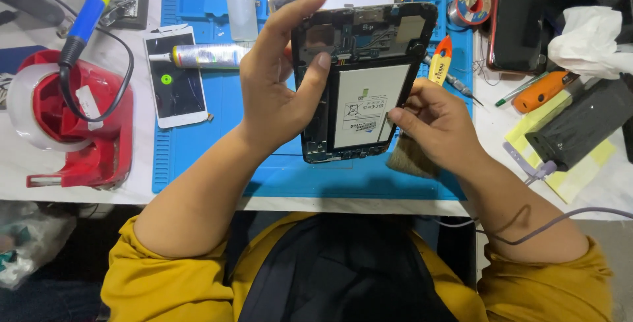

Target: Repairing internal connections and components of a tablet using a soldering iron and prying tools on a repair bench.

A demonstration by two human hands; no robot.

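The left hand (pixel 277 91) has a firm grip on the opened tablet (pixel 359 81), thumb pressed on its bare insides, fingers curled round its far edge at 12 o'clock. The tablet is held tilted up over the blue mat (pixel 198 144), not lying on it. The right hand (pixel 438 124) is pinched shut on a brush (pixel 410 154) at the tablet's 4 o'clock corner.

The tablet could slip and drop onto the surface, since only one hand holds it. The thumb could push too hard on the small parts. The brush could catch a thin cable.

I cannot see the brush handle; the hand hides it. The tablet's screen side faces away. The small parts near the top are too tiny to tell.
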